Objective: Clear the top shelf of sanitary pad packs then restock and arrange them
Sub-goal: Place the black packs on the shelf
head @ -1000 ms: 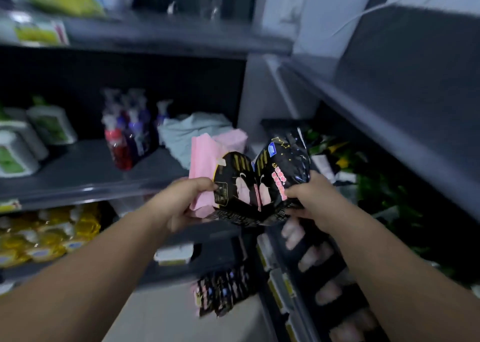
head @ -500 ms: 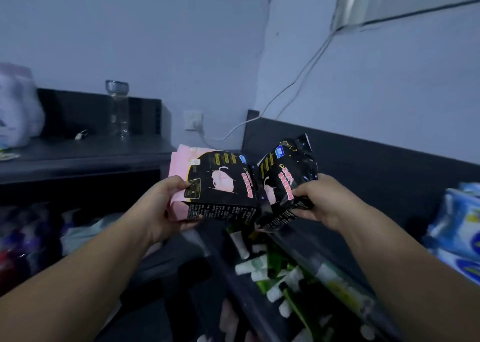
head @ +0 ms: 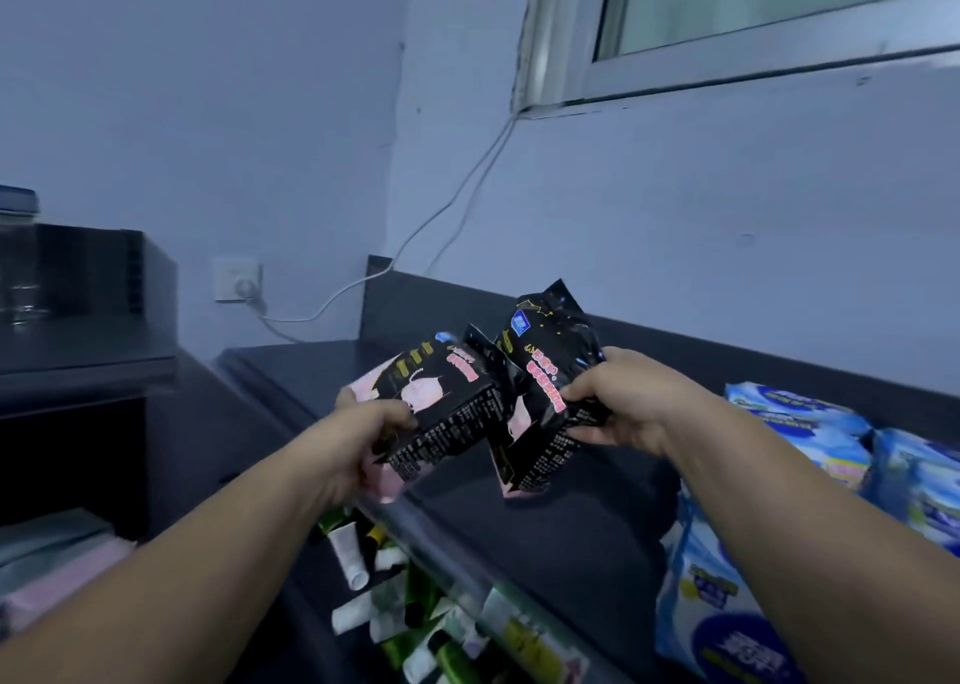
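Black plastic sanitary pad pack with pink print (head: 441, 413), gripped by the left hand (head: 363, 444), thumb across its printed face and fingers curled beneath; a pale pink pack (head: 387, 481) shows under it in the same grasp. This pack lies tilted, printed face turned upward, long axis running from the lower left near the wrist to the upper right, sealed end toward the wall. A second black pad pack (head: 545, 387) is pinched at its right edge by the right hand (head: 623, 403). It stands nearly upright, long axis close to vertical, crimped top seal pointing up and lower end down toward the shelf edge. The two black packs touch along their inner edges, so the hands are close together but apart. Both are held over the front of the dark grey top shelf (head: 613, 538); contact with it cannot be judged. Blue-and-white packs (head: 800, 423) are on the shelf to the right, and white and green tubes (head: 358, 553) lie on the level below. Compared with half a second earlier, the packs have moved from in front of the shelf to above its surface, the left pack lies flatter, and the view has risen to show a window frame (head: 753, 70).
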Motion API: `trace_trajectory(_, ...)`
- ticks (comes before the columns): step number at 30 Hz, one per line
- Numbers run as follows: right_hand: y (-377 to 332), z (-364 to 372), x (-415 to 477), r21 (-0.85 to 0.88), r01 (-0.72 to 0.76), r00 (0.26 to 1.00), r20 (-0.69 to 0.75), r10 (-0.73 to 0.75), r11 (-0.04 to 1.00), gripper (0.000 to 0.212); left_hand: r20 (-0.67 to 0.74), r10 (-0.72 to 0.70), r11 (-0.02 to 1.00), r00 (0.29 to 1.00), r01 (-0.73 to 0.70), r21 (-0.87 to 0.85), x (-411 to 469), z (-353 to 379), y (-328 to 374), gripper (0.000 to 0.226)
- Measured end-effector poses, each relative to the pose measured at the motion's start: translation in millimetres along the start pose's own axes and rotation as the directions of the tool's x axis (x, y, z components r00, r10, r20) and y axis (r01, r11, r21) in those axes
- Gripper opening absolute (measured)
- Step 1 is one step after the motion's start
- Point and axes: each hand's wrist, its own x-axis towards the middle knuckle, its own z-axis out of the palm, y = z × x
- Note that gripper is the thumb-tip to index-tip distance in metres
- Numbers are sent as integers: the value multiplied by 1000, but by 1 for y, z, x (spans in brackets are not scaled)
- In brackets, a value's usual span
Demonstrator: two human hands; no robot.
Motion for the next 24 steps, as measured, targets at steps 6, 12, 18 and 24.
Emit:
trace_trajectory(6,-9,-8,31,-66,34,996,-77,-39,997,31,63,100,799,993,-118,589,55,29,-13,127)
trace_trajectory(12,-23,-14,69,-177,-25,985,-172,-6,984,29,109,150,747,983,-185,638,131,57,-31,101)
trace_trajectory(18,-15,-29,96,-384,-305,928,-324,182,872,21,46,60,774,997,-76,629,186,99,-53,81)
trace_trajectory(24,2,-51,114,-431,-518,816,-508,276,739,30,301,-81,603,950,-194,774,190,125,-71,92)
